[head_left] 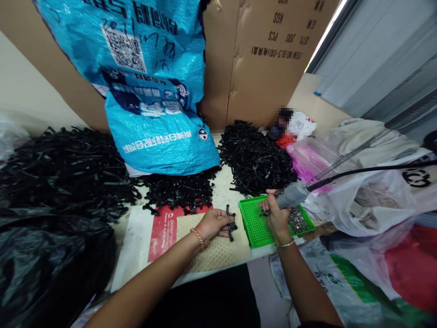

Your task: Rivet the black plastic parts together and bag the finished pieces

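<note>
My left hand (pixel 213 224) is closed on a small black plastic part (pixel 231 226), a narrow piece with short arms, held just above a tan honeycomb-patterned mat (pixel 218 255). My right hand (pixel 278 222) is wrapped round a grey electric screwdriver (pixel 292 195), with a black cable (pixel 362 171) running from its back end. The screwdriver's front end points down and left over a green plastic basket (pixel 254 243). Small shiny metal pieces, apparently screws (pixel 298 221), lie in the basket's right side. The tool's tip is too small to make out clearly.
Heaps of black plastic parts lie at the left (pixel 64 168), under a blue woven sack (pixel 160 141), and at the back (pixel 256 159). A cardboard box (pixel 262 82) stands behind. Plastic bags (pixel 362 200) crowd the right; a black bag (pixel 51 269) sits front left.
</note>
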### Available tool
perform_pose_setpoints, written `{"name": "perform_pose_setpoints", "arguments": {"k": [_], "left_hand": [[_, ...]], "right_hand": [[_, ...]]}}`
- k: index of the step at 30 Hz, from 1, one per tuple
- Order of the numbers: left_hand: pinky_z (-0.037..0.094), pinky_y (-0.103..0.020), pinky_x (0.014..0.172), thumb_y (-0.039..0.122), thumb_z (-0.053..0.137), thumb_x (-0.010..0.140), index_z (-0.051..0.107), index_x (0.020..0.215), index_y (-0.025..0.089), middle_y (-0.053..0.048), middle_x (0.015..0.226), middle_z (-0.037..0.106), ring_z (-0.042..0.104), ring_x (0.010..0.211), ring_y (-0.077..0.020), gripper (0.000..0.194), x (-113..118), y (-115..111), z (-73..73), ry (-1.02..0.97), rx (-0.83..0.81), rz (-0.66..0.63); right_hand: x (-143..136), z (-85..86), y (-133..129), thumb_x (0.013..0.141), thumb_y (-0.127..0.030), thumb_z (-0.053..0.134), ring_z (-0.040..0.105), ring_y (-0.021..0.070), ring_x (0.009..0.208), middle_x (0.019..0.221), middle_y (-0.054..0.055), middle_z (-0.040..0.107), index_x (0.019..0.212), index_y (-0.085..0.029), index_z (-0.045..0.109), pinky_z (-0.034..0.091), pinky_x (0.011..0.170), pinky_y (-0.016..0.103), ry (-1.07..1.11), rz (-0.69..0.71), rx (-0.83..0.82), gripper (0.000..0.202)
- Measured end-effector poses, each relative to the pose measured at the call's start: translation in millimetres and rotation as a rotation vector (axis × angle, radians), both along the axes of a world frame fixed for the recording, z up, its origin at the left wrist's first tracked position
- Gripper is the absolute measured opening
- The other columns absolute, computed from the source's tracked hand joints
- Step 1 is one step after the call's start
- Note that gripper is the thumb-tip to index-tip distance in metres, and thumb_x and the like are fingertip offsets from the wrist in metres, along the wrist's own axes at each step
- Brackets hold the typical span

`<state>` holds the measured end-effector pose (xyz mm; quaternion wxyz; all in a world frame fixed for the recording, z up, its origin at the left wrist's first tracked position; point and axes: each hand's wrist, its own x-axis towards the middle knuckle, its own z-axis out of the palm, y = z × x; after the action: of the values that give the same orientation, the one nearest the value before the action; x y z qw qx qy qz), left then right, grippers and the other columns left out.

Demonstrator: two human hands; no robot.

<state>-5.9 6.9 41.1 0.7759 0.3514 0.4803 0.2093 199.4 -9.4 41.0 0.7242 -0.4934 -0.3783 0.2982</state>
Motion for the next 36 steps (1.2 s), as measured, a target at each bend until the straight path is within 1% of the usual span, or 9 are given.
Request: {"name": "perform_pose_setpoints", "arguments": {"k": [8, 13, 16, 20, 23, 26, 29, 32, 36], "left_hand": [[0.054, -0.024, 0.05, 0.032, 0.083, 0.064, 0.053, 0.07, 0.014, -0.005, 0.068, 0.068, 0.062, 0.056, -0.0115, 0.035, 0, 0, -1.2, -0.007, 0.001, 0.008], [0.054, -0.024, 0.051, 0.032, 0.082, 0.065, 0.053, 0.072, 0.014, -0.007, 0.07, 0.069, 0.062, 0.056, -0.0116, 0.035, 0, 0, -2.4, -0.009, 0.0, 0.01], [0.054, -0.024, 0.051, 0.031, 0.082, 0.066, 0.054, 0.073, 0.013, -0.008, 0.073, 0.07, 0.063, 0.057, -0.0118, 0.033, 0, 0, -2.3, -0.006, 0.004, 0.004], [0.054, -0.024, 0.052, 0.028, 0.08, 0.068, 0.054, 0.073, 0.013, -0.008, 0.073, 0.07, 0.064, 0.058, -0.0122, 0.03, -1, -1, -1.1, -0.014, 0.0, 0.009], [0.055, -0.025, 0.054, 0.026, 0.078, 0.07, 0.055, 0.072, 0.013, -0.008, 0.073, 0.07, 0.065, 0.058, -0.0127, 0.027, 0, 0, -1.0, -0.02, -0.001, 0.005], [0.055, -0.026, 0.054, 0.026, 0.079, 0.07, 0.053, 0.07, 0.014, -0.008, 0.072, 0.07, 0.065, 0.058, -0.0132, 0.028, 0, 1, -2.3, -0.02, -0.01, 0.012], [0.055, -0.027, 0.054, 0.026, 0.078, 0.07, 0.052, 0.07, 0.014, -0.007, 0.07, 0.069, 0.064, 0.057, -0.0132, 0.029, 1, 1, -3.9, -0.033, -0.012, 0.024], [0.055, -0.027, 0.055, 0.028, 0.079, 0.069, 0.051, 0.069, 0.014, -0.005, 0.068, 0.068, 0.063, 0.055, -0.0123, 0.031, 1, 1, -5.0, -0.044, -0.01, 0.033], [0.055, -0.026, 0.054, 0.032, 0.082, 0.066, 0.05, 0.068, 0.015, -0.004, 0.064, 0.067, 0.062, 0.054, -0.0119, 0.036, 2, 1, -5.9, -0.043, -0.003, 0.037]], "right_hand": [[2, -5.7, 0, 0.079, -0.035, 0.071, 0.043, 0.0112, 0.044, 0.051, -0.009, 0.044, 0.087, -0.021, 0.061, 0.044, 0.052, 0.029, -0.029, 0.027, -0.036, 0.019], [-1, -3.1, 0, 0.078, -0.036, 0.071, 0.045, 0.0124, 0.045, 0.052, -0.008, 0.047, 0.089, -0.021, 0.062, 0.044, 0.053, 0.031, -0.057, 0.004, -0.051, 0.021], [-4, 7.1, -2, 0.079, -0.035, 0.071, 0.046, 0.0116, 0.046, 0.052, -0.008, 0.048, 0.093, -0.021, 0.063, 0.045, 0.055, 0.03, -0.029, 0.003, -0.035, 0.022], [-4, 30.4, -5, 0.08, -0.034, 0.07, 0.044, 0.0101, 0.047, 0.051, -0.009, 0.046, 0.1, -0.021, 0.062, 0.046, 0.057, 0.029, 0.038, 0.031, 0.048, 0.025], [-6, 44.2, -9, 0.08, -0.037, 0.07, 0.042, 0.0098, 0.046, 0.05, -0.009, 0.045, 0.103, -0.022, 0.062, 0.045, 0.055, 0.028, 0.053, 0.075, 0.075, 0.028], [-17, 48.3, -14, 0.079, -0.045, 0.069, 0.038, 0.009, 0.042, 0.047, -0.01, 0.041, 0.099, -0.023, 0.062, 0.042, 0.051, 0.026, 0.126, 0.114, 0.074, 0.03], [-37, 45.8, -17, 0.077, -0.051, 0.069, 0.033, 0.0081, 0.039, 0.045, -0.012, 0.036, 0.097, -0.026, 0.062, 0.039, 0.048, 0.024, 0.253, 0.166, 0.061, 0.033], [-58, 42.9, -18, 0.075, -0.052, 0.07, 0.031, 0.0075, 0.038, 0.045, -0.012, 0.033, 0.095, -0.027, 0.062, 0.038, 0.047, 0.023, 0.346, 0.23, 0.064, 0.033], [-76, 41.0, -16, 0.074, -0.052, 0.072, 0.031, 0.0073, 0.037, 0.043, -0.012, 0.034, 0.091, -0.026, 0.063, 0.038, 0.048, 0.024, 0.357, 0.296, 0.057, 0.033]]}}
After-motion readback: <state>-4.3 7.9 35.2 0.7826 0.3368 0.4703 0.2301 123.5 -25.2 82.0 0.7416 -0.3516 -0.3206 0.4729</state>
